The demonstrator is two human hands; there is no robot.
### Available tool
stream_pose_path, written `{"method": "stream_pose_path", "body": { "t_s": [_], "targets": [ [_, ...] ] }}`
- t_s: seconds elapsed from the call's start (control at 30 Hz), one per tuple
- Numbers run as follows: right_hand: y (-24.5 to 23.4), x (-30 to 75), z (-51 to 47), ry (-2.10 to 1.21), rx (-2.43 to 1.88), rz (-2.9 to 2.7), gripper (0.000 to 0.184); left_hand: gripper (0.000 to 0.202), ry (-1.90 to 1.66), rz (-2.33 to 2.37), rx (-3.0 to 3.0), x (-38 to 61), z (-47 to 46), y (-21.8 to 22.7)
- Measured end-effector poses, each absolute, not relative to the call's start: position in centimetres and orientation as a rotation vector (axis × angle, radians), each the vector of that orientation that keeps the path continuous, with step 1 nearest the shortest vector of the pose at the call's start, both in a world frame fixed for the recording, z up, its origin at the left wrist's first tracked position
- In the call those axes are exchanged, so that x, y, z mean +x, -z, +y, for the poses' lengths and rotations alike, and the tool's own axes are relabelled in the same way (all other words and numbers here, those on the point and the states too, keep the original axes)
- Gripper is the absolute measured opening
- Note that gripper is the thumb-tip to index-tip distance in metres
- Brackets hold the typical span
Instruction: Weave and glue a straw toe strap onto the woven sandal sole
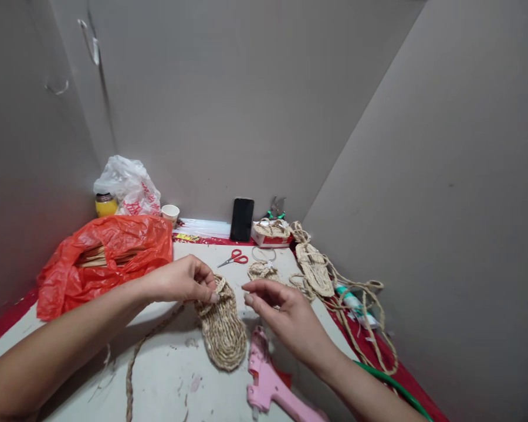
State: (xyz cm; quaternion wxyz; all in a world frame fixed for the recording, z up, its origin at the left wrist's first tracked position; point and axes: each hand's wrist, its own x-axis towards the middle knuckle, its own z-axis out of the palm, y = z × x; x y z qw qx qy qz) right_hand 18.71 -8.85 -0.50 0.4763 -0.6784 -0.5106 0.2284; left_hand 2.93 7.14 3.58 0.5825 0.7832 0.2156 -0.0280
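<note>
A sandal woven from braided straw (224,337) lies on the work board in front of me, its rounded heel toward me. My left hand (196,281) pinches the straw cord at the sandal's toe end. From there a loose braid (136,357) trails left and down across the board. To the right of the sandal, apart from it, my right hand (281,310) has thumb and index fingertips drawn close together; anything between them is too small to make out. Below my right hand lies a pink glue gun (264,375), its nozzle pointing away from me.
Red-handled scissors (236,257) and another woven sandal (259,271) lie beyond my hands. A red plastic bag (70,275) holds flat brown pieces at left. A phone (242,220), a paper cup (170,213) and pliers (276,208) are at the back. Straw cord (381,334) tangles at right.
</note>
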Motion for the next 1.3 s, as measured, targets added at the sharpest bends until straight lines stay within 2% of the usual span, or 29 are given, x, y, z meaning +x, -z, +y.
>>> {"method": "stream_pose_path", "body": {
  "t_s": [0.13,0.23,0.33,0.53,0.9,1.3],
  "targets": [
    [0.5,18.1,-7.6,-0.477,-1.605,-1.411,0.02,0.016,0.09,0.522,1.832,3.2,7.3,-2.9],
    [1.1,18.1,-6.5,-0.413,-1.601,-1.552,0.028,0.015,0.096,0.539,1.822,3.5,7.7,-2.3],
    [1.9,18.6,-5.6,-0.353,-1.608,-1.674,0.033,0.018,0.11,0.536,1.812,3.7,8.3,-1.3],
    [3.2,19.5,-4.6,-0.292,-1.633,-1.824,0.029,0.026,0.121,0.508,1.754,4.1,9.4,0.7],
    [4.2,19.8,-4.5,-0.372,-1.584,-1.796,0.042,0.028,0.161,0.546,1.66,4.7,9.3,1.5],
    [4.9,19.5,-4.6,-0.398,-1.486,-1.802,0.037,0.029,0.117,0.598,1.618,4.9,8.9,2.3]
  ]
}}
